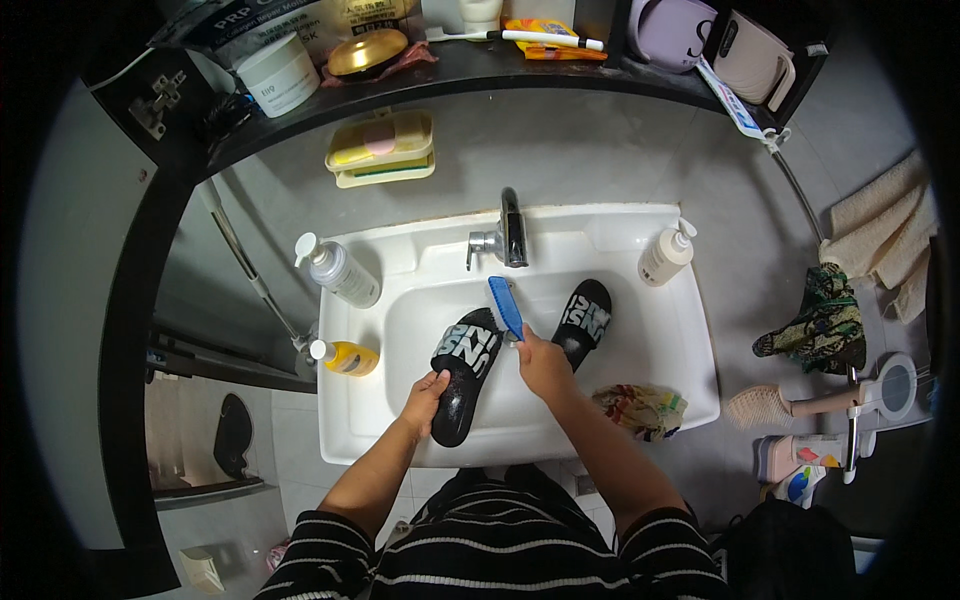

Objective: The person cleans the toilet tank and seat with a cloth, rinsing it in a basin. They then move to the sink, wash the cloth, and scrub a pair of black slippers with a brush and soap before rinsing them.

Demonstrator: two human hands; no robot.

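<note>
Over the white sink, my left hand is closed on the side of a black slide sandal with white lettering across its strap. The sandal is tilted, its toe toward the faucet. My right hand grips a blue scrubbing brush. The brush's bristle side faces the sandal's toe end; whether it touches cannot be made out. A second black slide sandal lies in the basin just right of my right hand, partly hidden by it.
The chrome faucet stands at the sink's back. Pump bottles and a yellow bottle line the left rim, another pump bottle the right. A crumpled patterned cloth or bag lies at front right. A dark shelf overhangs behind.
</note>
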